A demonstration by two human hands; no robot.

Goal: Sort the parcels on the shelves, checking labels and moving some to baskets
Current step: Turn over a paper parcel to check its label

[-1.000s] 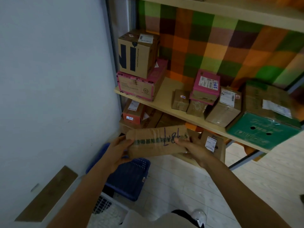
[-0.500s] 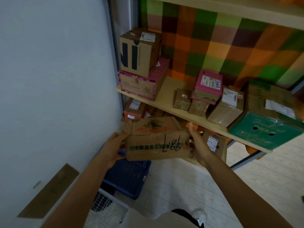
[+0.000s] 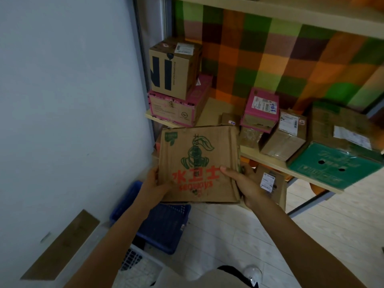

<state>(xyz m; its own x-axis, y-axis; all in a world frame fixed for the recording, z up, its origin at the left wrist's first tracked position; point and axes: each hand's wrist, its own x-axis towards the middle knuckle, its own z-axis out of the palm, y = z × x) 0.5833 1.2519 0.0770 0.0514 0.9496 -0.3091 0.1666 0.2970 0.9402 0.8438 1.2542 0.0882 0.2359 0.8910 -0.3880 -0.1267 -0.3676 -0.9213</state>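
Two hands are clamping one parcel, a flat brown cardboard box (image 3: 197, 165), and it is turning over as we watch. A second ago it was showing a narrow side with a handwritten number; half a second ago that side was tipping down; now the broad printed face, with a green knight figure and red characters, is looking straight up at the camera.

The left hand (image 3: 153, 183) is gripping the box's left edge, with its fingers going out of sight underneath. The right hand (image 3: 245, 181) is curling round the right edge, and its thumb is pressing flat on the print. The box is hanging in the air in front of the wooden shelf (image 3: 214, 109), just above the blue basket (image 3: 166, 225) on the floor. The white basket (image 3: 137, 267) is sitting nearer the person's feet.

No shipping label is showing on this face, so I am reading this as the label check running on and the sorting decision not yet made. Other parcels are waiting on the shelf, among them a green-fronted box (image 3: 332, 165).
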